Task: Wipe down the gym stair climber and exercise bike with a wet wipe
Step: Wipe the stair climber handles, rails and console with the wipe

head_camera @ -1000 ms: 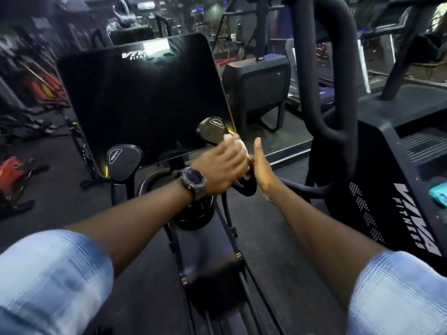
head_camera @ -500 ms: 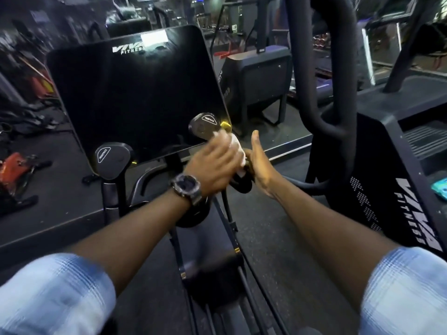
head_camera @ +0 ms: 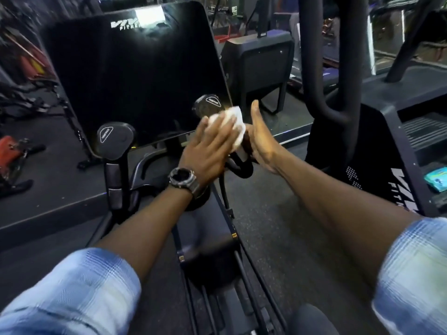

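Observation:
The exercise bike's big black screen [head_camera: 135,81] stands ahead of me. Below it are two black handlebar grips, the left grip [head_camera: 115,139] and the right grip [head_camera: 206,106]. My left hand [head_camera: 208,146], a watch on its wrist, curls over a white wet wipe [head_camera: 235,124] and presses it onto the right handlebar just under the right grip's end cap. My right hand [head_camera: 260,136] is flat with fingers pointing up, its palm against the handlebar's right side. The stair climber [head_camera: 377,146], black with white lettering, stands at the right.
A teal wipe pack [head_camera: 437,182] lies on the stair climber's ledge at the far right. The climber's thick black rail [head_camera: 338,68] rises close to my right hand. The bike frame [head_camera: 208,250] runs down between my arms. Other gym machines fill the dark background.
My left hand has slid the wipe up the right handlebar toward the grip's end cap, and more of the wipe shows. My right hand stays flat against the bar.

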